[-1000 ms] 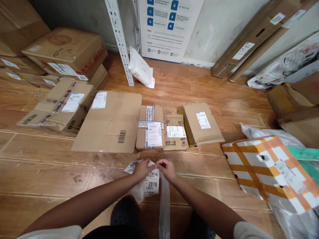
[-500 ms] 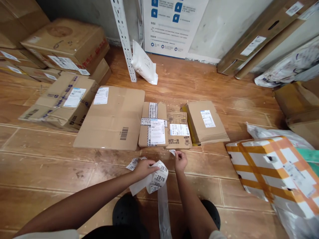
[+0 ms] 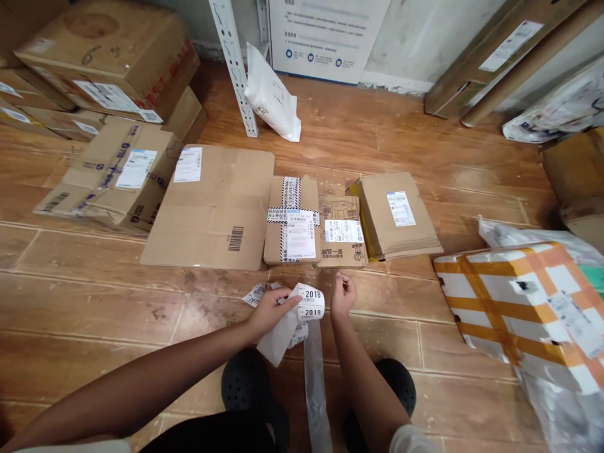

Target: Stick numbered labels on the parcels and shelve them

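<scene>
Left hand (image 3: 268,309): closed on a label strip (image 3: 311,303), thumb on top and fingers under. The topmost labels read 2018 and 2019. The bare backing liner (image 3: 314,377) hangs down from the strip between two black shoes (image 3: 245,390).

Right hand (image 3: 343,292): just right of the strip and not touching it. Fingers are curled in with the tips pinched. Whether a peeled sticker sits between them is too small to tell.

Just beyond both hands, in a row on the wood-look floor (image 3: 94,302):
- small printed carton (image 3: 342,242), nearest the right hand
- black-and-white taped box (image 3: 291,220), touching that carton's left side
- large flat carton (image 3: 212,207), further left
- cardboard mailer (image 3: 396,217), on the right

An orange-banded parcel (image 3: 514,302) lies well apart to the right.

Judgement on handling: keep the strip taut in the left hand so the labels don't curl onto each other. Pinch any sticker by one corner only. Lay it on bare cardboard, clear of the printed shipping slip and the tape seams. Press from one edge across.
</scene>
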The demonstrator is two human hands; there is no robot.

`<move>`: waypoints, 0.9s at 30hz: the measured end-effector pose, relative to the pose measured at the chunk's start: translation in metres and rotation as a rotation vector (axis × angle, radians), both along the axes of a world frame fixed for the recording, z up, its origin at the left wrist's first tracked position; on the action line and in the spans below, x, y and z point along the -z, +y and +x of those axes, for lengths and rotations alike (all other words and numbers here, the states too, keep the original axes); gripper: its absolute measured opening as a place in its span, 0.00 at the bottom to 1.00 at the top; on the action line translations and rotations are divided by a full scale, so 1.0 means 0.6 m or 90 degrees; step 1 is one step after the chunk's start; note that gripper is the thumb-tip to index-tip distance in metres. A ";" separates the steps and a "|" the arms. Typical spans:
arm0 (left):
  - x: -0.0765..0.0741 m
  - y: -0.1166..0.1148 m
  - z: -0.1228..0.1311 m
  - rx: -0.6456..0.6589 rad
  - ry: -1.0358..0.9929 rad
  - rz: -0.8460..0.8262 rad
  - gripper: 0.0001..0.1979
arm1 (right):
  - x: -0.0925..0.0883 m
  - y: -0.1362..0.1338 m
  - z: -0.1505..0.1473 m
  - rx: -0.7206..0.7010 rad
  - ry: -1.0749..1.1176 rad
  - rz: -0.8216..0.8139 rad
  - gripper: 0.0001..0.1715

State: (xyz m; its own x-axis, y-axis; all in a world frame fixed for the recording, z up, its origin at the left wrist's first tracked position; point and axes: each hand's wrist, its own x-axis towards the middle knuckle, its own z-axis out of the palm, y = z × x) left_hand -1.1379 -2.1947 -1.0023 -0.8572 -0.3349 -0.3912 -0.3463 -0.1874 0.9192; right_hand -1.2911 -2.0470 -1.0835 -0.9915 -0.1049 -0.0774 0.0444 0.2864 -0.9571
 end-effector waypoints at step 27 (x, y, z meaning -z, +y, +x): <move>0.056 -0.063 0.043 0.096 -0.060 0.041 0.17 | -0.075 -0.069 0.055 -0.517 -0.679 -0.144 0.20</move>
